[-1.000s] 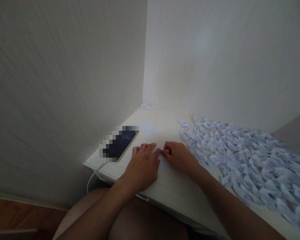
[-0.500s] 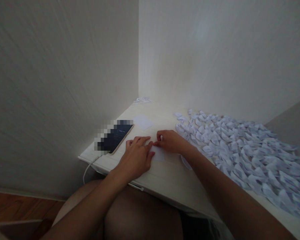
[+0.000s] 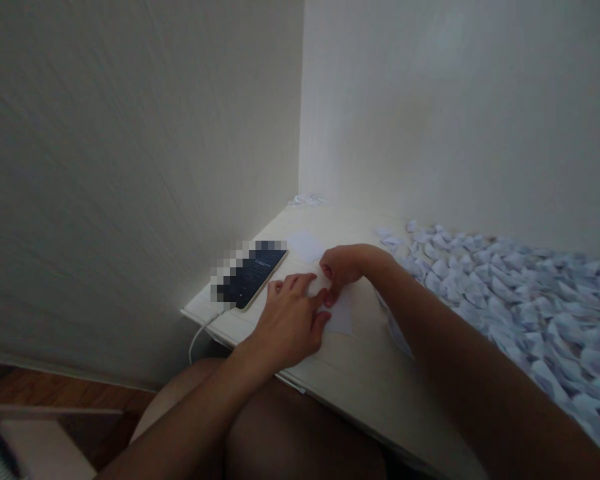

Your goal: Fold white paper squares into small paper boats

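Note:
A small white sheet of paper (image 3: pixel 341 319) lies on the table beneath both hands. My left hand (image 3: pixel 293 320) rests over its left side, fingers stretched out and apart, with the thumb and index finger touching the paper. My right hand (image 3: pixel 347 265) is closed, its fingers curled and its fingertips pressed down on the paper beside my left index finger. Those fingertips partly hide the paper's upper edge, so I cannot tell how it is folded there. Another flat white sheet (image 3: pixel 303 245) sits just beyond my hands.
A phone (image 3: pixel 257 275) with a white cable (image 3: pixel 199 335) lies left of my hands. Many folded paper pieces (image 3: pixel 510 293) cover the table's right side. A few white pieces (image 3: pixel 310 199) lie in the back corner. Walls (image 3: pixel 430 113) border the table (image 3: pixel 360 380) at left and back.
The view has shifted, so everything except the arms sits further right. My right wrist has risen, and its fingertips now point down onto the paper near my left index finger.

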The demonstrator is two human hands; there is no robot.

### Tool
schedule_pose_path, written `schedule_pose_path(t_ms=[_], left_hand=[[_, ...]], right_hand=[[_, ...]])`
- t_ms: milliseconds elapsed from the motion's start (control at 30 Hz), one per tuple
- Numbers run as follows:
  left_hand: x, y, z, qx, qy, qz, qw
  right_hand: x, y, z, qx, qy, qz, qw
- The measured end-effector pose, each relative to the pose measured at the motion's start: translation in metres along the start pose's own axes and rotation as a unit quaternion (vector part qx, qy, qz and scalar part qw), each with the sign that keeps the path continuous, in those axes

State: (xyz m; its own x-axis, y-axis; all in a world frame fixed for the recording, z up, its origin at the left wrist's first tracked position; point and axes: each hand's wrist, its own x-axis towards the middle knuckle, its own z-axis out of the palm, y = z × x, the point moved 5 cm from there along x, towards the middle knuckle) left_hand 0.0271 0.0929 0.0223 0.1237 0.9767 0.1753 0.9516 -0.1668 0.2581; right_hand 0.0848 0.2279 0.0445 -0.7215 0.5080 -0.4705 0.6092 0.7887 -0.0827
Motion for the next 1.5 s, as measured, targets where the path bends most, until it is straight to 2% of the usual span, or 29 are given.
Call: schedule_pose_path(t_ms=[200,367,467,600,733,900,1000,1133,1233,1367,1500], left_hand=[[-0.002,0.001,0.003,0.012,0.010,0.003,1.000],[-0.005,0.008,0.002,0.063,0.023,-0.013,0.998],[-0.009,0.016,0.001,0.088,0.013,0.012,0.996],[-0.023,0.026,0.001,0.091,-0.016,0.054,0.994],[-0.045,0.032,-0.001,0.076,-0.026,0.067,0.994],[-0.070,0.034,-0.003,0.051,0.014,0.057,0.997],[-0.076,0.021,-0.005,-0.017,0.045,0.025,0.999],[-0.063,-0.011,-0.010,-0.139,0.104,-0.029,0.984],[-0.038,-0.030,-0.009,-0.161,0.081,-0.075,0.981],[-0.009,-0.030,-0.005,-0.187,0.047,-0.063,0.979],[0.000,-0.021,0.004,-0.217,0.039,-0.054,0.974]], right_hand=[[0.002,0.008,0.004,0.012,-0.005,0.015,1.000],[-0.003,-0.002,0.002,-0.004,-0.024,0.058,0.998],[-0.004,-0.005,0.000,-0.009,-0.020,0.073,0.997],[-0.005,-0.004,0.001,-0.003,-0.003,0.069,0.998],[-0.006,-0.004,0.002,0.000,-0.005,0.063,0.998],[-0.010,-0.010,-0.001,-0.002,-0.016,0.088,0.996],[-0.020,-0.012,-0.002,-0.001,0.001,0.101,0.995],[-0.039,-0.016,0.006,0.003,0.064,0.105,0.992],[-0.048,-0.020,0.017,0.012,0.105,0.118,0.987],[-0.053,-0.022,0.026,0.047,0.135,0.137,0.980],[-0.056,-0.019,0.033,0.103,0.153,0.138,0.973]])
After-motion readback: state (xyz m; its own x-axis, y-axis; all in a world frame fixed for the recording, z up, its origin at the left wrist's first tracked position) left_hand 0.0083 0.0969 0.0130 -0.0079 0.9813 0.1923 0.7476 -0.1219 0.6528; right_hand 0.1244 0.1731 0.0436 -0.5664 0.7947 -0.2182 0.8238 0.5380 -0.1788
